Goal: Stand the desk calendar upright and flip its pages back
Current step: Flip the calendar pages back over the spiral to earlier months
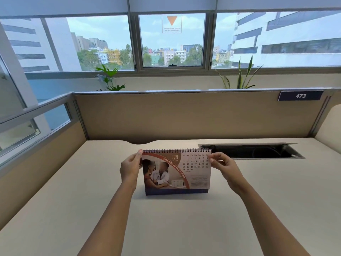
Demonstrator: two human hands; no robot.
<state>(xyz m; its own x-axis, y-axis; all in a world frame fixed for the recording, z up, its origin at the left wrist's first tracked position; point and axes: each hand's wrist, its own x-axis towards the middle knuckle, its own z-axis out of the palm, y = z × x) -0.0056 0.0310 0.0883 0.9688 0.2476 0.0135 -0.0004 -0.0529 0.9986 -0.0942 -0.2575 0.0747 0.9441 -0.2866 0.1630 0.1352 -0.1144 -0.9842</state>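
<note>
Calendar [176, 172] upright between left hand [130, 167] and right hand [224, 164].

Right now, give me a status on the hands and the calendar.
Left hand and right hand pinching the top corners. Desk calendar upright on the desk, June page showing. Nothing in the way.

Desk calendar [176, 171]: upright on my desk [73, 191], June page facing me. My left hand [130, 168] grips its upper left edge; my right hand [224, 166] pinches the upper right corner. Open cable tray [252, 151] behind, right.
</note>
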